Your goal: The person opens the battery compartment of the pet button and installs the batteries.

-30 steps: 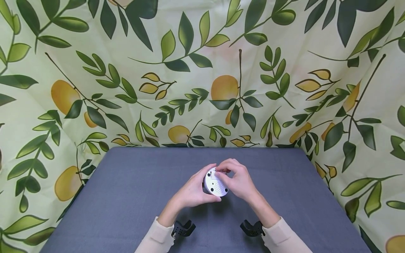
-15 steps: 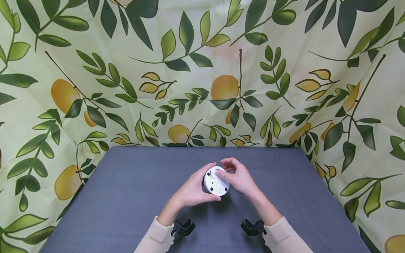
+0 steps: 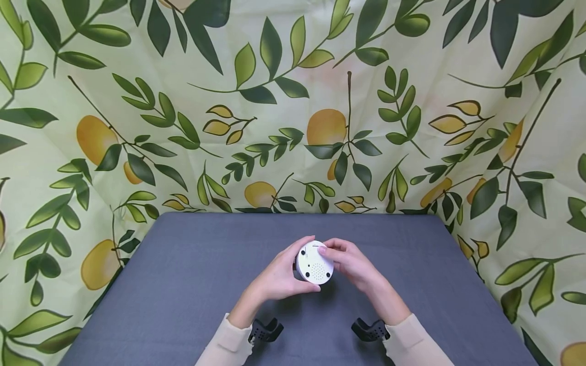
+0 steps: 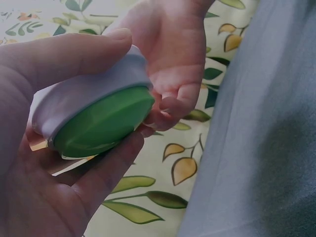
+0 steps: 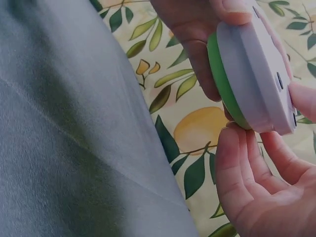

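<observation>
A round white push-button buzzer (image 3: 315, 265) is held above the table, its underside facing up toward the head camera with small speaker holes, dark round feet and a battery cover outline. Its domed green top (image 4: 106, 123) faces away and shows in both wrist views. My left hand (image 3: 280, 276) grips the buzzer's rim from the left, thumb below and fingers above. From the right, my right hand (image 3: 354, 262) pinches the edge, the thumb pressed on the underside near the battery cover and the fingers curled behind the rim (image 5: 252, 74).
A dark blue-grey cloth-covered table (image 3: 201, 264) lies under the hands. Behind it and at both sides hangs a cream cloth (image 3: 274, 152) printed with leaves and fruit. Black wrist camera mounts (image 3: 267, 330) sit at both wrists.
My right hand has shifted slightly right and down along the buzzer, its thumb sliding from the battery cover's middle toward the right edge. The left hand keeps its grip with hardly any movement.
</observation>
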`<state>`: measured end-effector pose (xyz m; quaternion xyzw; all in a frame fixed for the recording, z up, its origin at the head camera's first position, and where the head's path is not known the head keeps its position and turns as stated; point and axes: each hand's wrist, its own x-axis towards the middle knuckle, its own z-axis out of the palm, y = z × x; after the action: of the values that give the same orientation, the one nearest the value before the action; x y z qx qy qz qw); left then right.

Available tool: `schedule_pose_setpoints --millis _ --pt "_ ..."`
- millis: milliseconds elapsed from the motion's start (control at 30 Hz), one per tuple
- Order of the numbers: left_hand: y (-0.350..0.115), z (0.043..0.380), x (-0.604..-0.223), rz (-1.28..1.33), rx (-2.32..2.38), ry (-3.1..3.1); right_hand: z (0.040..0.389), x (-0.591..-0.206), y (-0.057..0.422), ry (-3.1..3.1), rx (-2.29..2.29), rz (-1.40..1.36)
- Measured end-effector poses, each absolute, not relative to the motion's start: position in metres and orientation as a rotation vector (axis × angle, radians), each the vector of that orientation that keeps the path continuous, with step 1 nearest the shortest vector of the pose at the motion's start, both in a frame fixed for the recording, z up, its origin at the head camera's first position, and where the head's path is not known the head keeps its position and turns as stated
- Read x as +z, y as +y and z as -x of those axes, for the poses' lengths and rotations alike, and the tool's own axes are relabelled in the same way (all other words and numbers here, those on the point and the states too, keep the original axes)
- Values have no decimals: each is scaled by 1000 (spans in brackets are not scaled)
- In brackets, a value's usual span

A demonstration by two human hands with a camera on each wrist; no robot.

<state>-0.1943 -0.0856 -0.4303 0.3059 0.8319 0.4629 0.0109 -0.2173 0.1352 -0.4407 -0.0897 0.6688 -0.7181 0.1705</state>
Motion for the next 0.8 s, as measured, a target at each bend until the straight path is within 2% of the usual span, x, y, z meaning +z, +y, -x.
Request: schedule_pose_setpoints --millis 600,800 --pt "-87 194 -431 -975 1418 2599 216 -449 129 1856 -2089 214" --pt "-85 193 -430 -999 1432 2602 216 -448 138 1757 -2088 330"
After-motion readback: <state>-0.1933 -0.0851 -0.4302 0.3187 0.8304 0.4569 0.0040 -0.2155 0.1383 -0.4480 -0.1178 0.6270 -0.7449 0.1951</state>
